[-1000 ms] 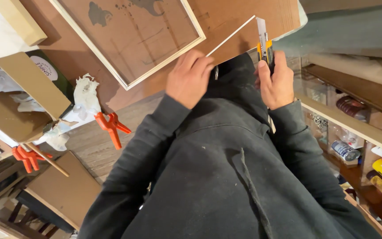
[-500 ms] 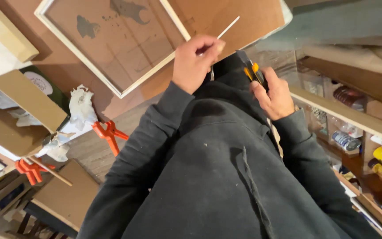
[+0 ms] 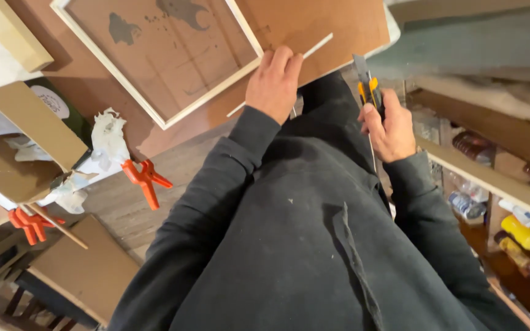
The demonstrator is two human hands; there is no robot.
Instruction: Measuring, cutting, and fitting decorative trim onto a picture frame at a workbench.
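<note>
The left hand (image 3: 274,83) pinches a thin white stick (image 3: 314,49), its grip clamped. The right hand (image 3: 391,125) clamps a knife (image 3: 366,83), blade up, beside a frame (image 3: 154,116).

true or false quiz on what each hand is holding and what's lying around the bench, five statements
1. The right hand holds a utility knife with its blade out. True.
2. The left hand holds an orange clamp. False: it grips a thin white strip; the orange clamp lies on the bench, apart from both hands.
3. A pale wooden frame lies on the brown board. True.
4. The knife blade is cutting into the frame. False: the blade points up, clear of the frame.
5. The sleeves are white. False: both sleeves are dark.
</note>
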